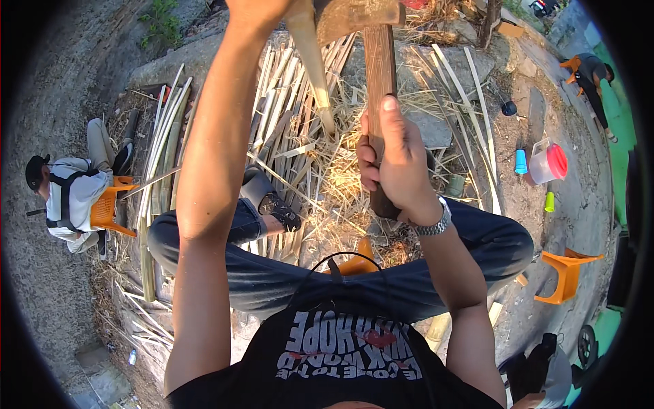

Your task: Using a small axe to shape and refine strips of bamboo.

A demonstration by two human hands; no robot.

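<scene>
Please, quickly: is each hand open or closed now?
Left hand: cannot be told; the picture cuts it off.
Right hand: closed, holding the wooden handle.

Rough earthen ground scattered with split bamboo

Bare, grey-brown earthen ground (586, 204) stretches across the whole work area. Toward the far middle lies a heap of long, pale split-bamboo strips (279, 92), with loose straw-coloured shavings (340, 163) spread just to its right. More long, whitish strips (160, 163) lie at left, and a few slender pale strips (487, 140) at right. Farther right stand a clear plastic jug with a red lid (543, 162), a blue plastic cup (520, 161) close on its left, and a small lime-green cup (550, 202) nearer. Orange plastic stools stand on both sides, one at left (112, 208), one at right (567, 276).
</scene>
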